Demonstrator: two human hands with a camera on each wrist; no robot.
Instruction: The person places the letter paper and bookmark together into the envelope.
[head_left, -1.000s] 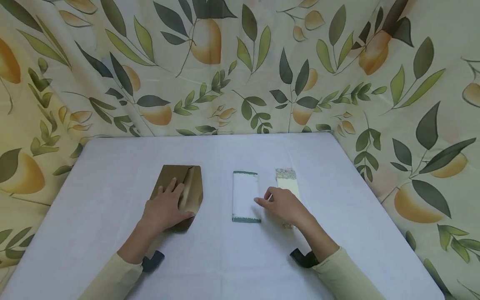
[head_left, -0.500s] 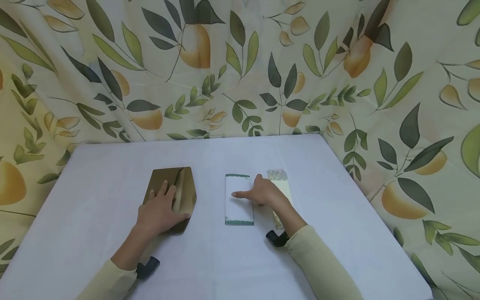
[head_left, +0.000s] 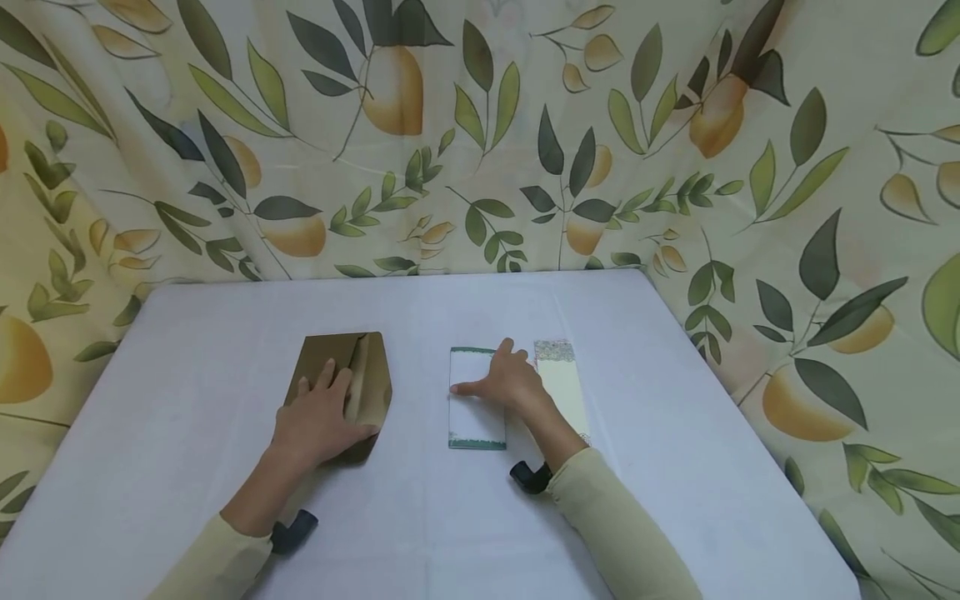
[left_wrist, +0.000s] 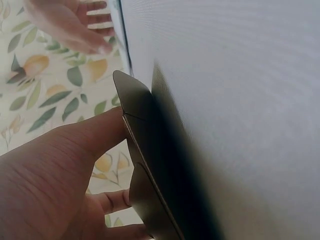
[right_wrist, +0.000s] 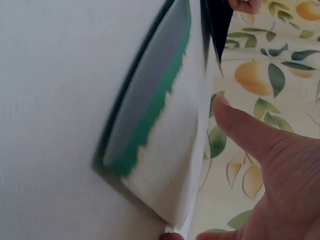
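My left hand lies over a brown-gold envelope on the table, fingers spread across it and thumb along its right side. Close up in the left wrist view, the thumb meets the edge of the envelope. My right hand reaches over a white rectangular card or pad with green borders at its short ends. Its thumb extends to the left long side and the other fingers point away, toward the far right corner. The right wrist view shows the green-bordered piece beside the thumb.
Right of the white piece lies a cream strip with speckled ends, partly covered by the right forearm. A white cloth covers the table. Fruit-and-leaf patterned fabric hangs behind it. Each wrist carries a black camera mount.
My right hand has moved left from beside the cream strip to over the white green-bordered piece, its thumb and fingers spreading. My left hand stays on the envelope. The head view has shifted slightly.
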